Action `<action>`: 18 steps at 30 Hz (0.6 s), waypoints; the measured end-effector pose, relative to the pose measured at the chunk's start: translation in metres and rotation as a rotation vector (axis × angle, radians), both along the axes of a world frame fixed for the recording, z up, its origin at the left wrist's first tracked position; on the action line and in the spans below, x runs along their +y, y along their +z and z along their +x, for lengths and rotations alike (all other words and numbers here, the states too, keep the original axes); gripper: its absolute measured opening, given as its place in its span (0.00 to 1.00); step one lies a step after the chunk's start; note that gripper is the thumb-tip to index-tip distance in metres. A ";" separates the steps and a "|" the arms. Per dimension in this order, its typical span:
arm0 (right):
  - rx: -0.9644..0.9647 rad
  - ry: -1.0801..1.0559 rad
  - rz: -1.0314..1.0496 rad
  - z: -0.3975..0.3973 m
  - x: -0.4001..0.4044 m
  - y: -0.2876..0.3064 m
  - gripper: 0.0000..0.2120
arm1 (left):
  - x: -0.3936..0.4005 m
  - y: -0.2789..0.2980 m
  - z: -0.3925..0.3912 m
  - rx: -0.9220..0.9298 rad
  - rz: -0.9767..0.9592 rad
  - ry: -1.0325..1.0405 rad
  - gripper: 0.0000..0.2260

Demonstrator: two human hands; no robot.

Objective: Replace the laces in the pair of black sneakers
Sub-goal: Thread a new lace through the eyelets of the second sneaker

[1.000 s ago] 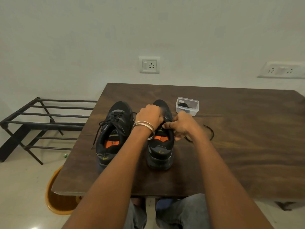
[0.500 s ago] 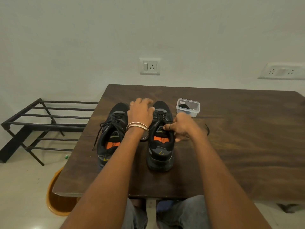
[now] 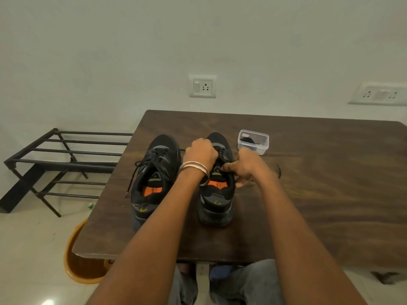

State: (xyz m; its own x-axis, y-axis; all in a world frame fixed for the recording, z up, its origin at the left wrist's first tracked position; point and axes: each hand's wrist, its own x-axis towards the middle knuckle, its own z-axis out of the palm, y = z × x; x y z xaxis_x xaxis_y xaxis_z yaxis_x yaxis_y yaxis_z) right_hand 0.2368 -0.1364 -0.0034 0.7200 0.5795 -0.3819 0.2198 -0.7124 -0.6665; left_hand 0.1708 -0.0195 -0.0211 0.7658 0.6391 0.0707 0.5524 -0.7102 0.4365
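On the dark wooden surface (image 3: 308, 194) in front of me stand the two black sneakers, side by side, toes pointing to the far wall and heels toward me. The left sneaker (image 3: 154, 179) has its black lace (image 3: 132, 179) threaded through the eyelets, with one loose end trailing down its left side toward the surface edge. Its orange insole shows through the opening.

Both of my hands are on the right sneaker (image 3: 217, 199). My left hand (image 3: 201, 154) sits over the lacing area near the middle of the shoe, fingers curled down in a closed grip; what exactly those fingers pinch is hidden beneath the hand, though they appear to close on the lacing there. Metal bangles (image 3: 195, 168) circle that wrist. My right hand (image 3: 244, 166) is at the right side of the shoe's collar, fingers curled with a ring visible, its grip pinching the shoe's upper edge or lace at that spot; I cannot tell which.

Just to the far right of the right sneaker stands a small clear plastic container (image 3: 253, 142) with something dark inside. A short dark strand (image 3: 279, 170) lies on the surface to the right of my right wrist.

To the left, on the floor, stands a black metal rack (image 3: 66, 159), and an orange basin (image 3: 81, 260) sits under the near left corner. A wall socket (image 3: 202, 86) is mounted on the far wall.
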 end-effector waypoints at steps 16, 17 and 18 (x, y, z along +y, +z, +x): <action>-0.034 0.017 -0.027 0.002 0.002 -0.004 0.15 | -0.008 0.008 -0.011 0.083 0.222 -0.194 0.11; -0.037 0.017 -0.028 0.002 0.002 -0.004 0.15 | -0.011 0.011 -0.012 0.093 0.227 -0.197 0.12; -0.037 0.014 -0.027 0.002 0.002 -0.004 0.15 | -0.013 0.013 -0.012 0.093 0.229 -0.189 0.12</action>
State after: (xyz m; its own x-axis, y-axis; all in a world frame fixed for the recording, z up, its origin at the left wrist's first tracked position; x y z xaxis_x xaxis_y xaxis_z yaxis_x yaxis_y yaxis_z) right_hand 0.2392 -0.1345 -0.0075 0.7256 0.5799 -0.3705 0.2544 -0.7263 -0.6386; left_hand 0.1588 -0.0327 -0.0085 0.8797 0.4601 0.1206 0.4310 -0.8783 0.2071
